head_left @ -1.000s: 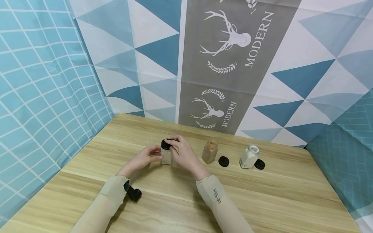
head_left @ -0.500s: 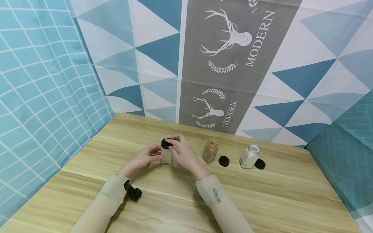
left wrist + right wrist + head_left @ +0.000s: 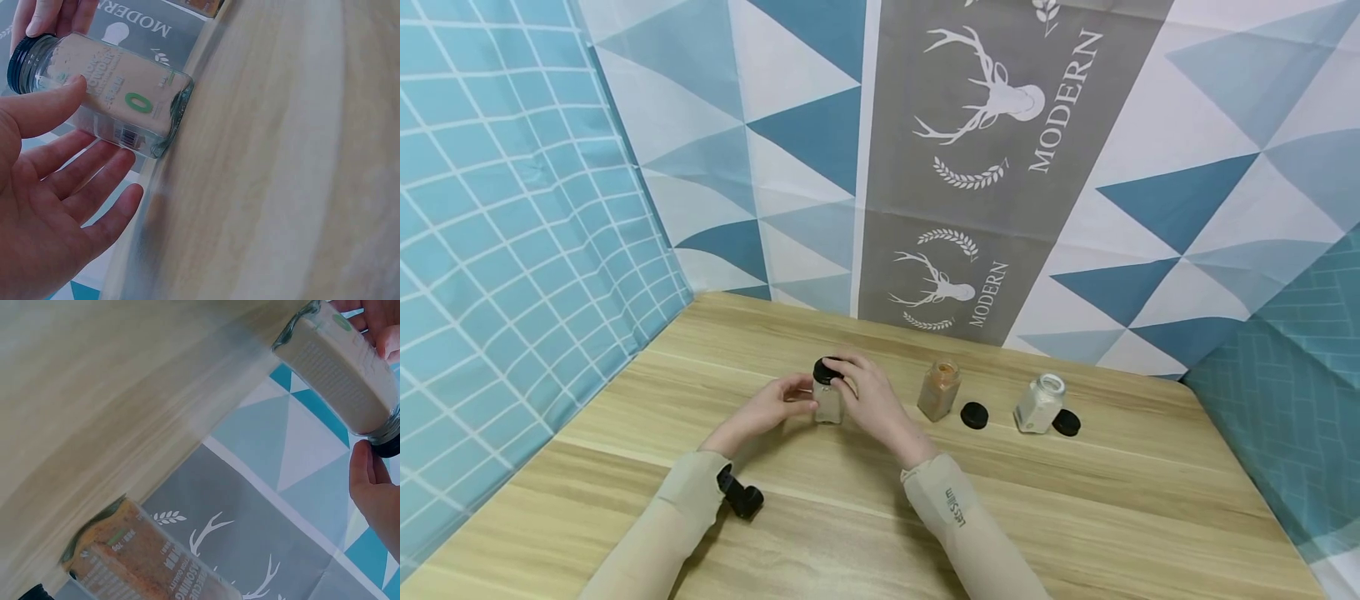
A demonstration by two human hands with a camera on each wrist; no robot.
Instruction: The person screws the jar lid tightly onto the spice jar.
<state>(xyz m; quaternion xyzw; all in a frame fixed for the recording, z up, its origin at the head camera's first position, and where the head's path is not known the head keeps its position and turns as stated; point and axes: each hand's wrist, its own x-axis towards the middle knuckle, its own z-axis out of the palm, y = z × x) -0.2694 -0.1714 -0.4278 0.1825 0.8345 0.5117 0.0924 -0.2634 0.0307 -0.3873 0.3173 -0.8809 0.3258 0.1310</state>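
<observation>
A square glass seasoning jar (image 3: 828, 406) filled with pale powder stands upright on the table, its black lid (image 3: 826, 371) on top. My left hand (image 3: 778, 402) holds the jar's body from the left, thumb on the near face and fingers behind it. In the left wrist view the jar (image 3: 119, 87) shows a green ring mark and a barcode. My right hand (image 3: 868, 396) grips the black lid from the right with thumb and fingers. In the right wrist view, the fingertips of that hand (image 3: 375, 487) are at the lid's edge.
Right of the hands stands an uncapped jar of orange-brown seasoning (image 3: 939, 392), with a black lid (image 3: 974, 415) beside it. Further right are an uncapped jar of white powder (image 3: 1040, 404) and another black lid (image 3: 1067, 422). Patterned cloth (image 3: 805, 167) rises behind the wooden table (image 3: 820, 533).
Both hands stay at the jar. The right fingers have shifted only slightly around the lid; the jar and the things to the right keep their places.
</observation>
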